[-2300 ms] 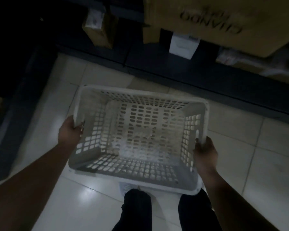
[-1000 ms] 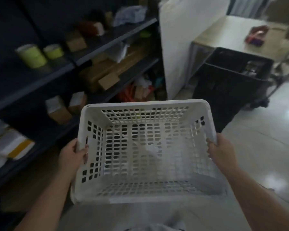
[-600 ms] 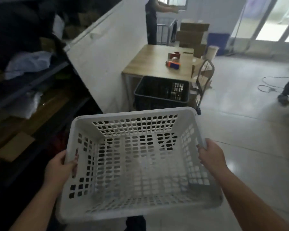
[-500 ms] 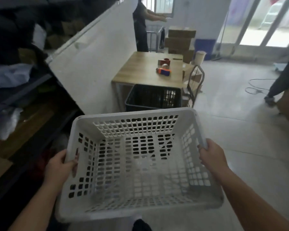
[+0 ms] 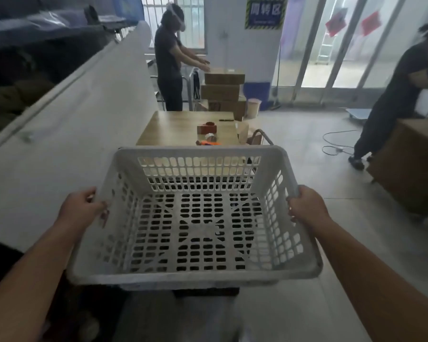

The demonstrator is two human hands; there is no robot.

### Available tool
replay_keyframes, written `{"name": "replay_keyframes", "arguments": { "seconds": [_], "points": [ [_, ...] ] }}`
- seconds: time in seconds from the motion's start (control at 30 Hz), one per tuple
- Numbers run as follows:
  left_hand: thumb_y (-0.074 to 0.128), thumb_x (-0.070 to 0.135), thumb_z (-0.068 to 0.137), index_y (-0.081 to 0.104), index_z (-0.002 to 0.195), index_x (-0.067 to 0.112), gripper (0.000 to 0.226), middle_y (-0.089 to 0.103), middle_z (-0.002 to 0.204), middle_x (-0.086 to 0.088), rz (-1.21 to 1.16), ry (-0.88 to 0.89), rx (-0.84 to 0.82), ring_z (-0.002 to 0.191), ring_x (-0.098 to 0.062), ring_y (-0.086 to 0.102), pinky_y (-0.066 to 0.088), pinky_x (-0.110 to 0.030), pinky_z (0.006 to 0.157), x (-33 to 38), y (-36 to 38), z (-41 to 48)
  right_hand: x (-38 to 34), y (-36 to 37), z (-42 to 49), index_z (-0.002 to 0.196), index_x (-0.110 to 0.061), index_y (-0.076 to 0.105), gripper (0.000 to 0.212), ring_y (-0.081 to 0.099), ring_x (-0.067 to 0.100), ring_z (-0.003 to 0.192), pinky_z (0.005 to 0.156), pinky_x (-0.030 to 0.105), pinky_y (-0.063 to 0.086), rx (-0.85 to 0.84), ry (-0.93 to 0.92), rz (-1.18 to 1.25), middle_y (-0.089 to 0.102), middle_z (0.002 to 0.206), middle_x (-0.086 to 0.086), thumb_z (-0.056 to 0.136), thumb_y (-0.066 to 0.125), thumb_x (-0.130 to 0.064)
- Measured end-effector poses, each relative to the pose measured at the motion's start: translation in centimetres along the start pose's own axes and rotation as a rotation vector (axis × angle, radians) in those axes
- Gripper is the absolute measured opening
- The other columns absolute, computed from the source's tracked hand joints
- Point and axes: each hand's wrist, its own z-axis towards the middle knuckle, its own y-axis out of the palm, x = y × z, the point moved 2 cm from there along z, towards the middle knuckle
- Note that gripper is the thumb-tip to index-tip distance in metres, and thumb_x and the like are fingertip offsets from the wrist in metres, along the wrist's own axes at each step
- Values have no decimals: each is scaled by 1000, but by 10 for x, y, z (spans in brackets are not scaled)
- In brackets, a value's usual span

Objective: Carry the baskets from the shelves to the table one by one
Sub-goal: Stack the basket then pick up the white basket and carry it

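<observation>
While held level in the air before the person, the white perforated basket point(image 5: 195, 218) is empty, its slotted walls and floor open. Left hand point(image 5: 80, 211) and right hand point(image 5: 307, 208) have fingers clamped on opposite rims. Compared with half a second earlier, the wooden surface point(image 5: 173, 129) lies nearer, straight ahead, and the dark shelves point(image 5: 22, 58) have receded leftward.
</observation>
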Motion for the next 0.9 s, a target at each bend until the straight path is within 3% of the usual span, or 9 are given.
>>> {"name": "replay_keyframes", "arguments": {
  "seconds": [0.17, 0.33, 0.43, 0.6, 0.9],
  "points": [
    [70, 0, 80, 72, 92, 13, 18, 72, 75, -18, 17, -15, 1, 59, -26, 66, 55, -43, 67, 22, 41, 103, -24, 28, 105, 87, -9, 59, 8, 68, 36, 58, 55, 49, 60, -36, -9, -25, 66, 78, 19, 84, 52, -12],
    [71, 3, 76, 73, 80, 24, 21, 74, 79, -15, 48, -78, -20, 62, -28, 69, 58, -47, 66, 28, 80, 185, -38, 62, 192, 88, -11, 56, 5, 67, 36, 62, 55, 44, 59, -105, 18, -48, 65, 80, 18, 85, 51, -11],
    [68, 1, 81, 73, 99, 14, 23, 74, 89, -15, 55, -116, -61, 70, -30, 71, 55, -35, 60, 26, 104, 217, -44, 83, 229, 89, -11, 54, 5, 67, 34, 65, 58, 43, 58, -146, 43, -106, 63, 82, 16, 88, 50, -13],
    [66, 0, 84, 69, 110, 9, 27, 71, 87, -11, 103, -166, -90, 66, -24, 67, 46, -26, 52, 18, 131, 258, -46, 112, 267, 85, -14, 52, 6, 67, 34, 64, 59, 47, 60, -153, 105, -149, 64, 82, 16, 89, 48, -14],
    [62, 4, 89, 65, 119, 10, 31, 69, 84, -9, 167, -208, -129, 70, -28, 66, 45, -30, 58, -2, 152, 298, -36, 142, 287, 86, -11, 56, 17, 67, 31, 59, 51, 40, 58, -139, 180, -208, 67, 77, 15, 94, 52, -26]
  ]
}}
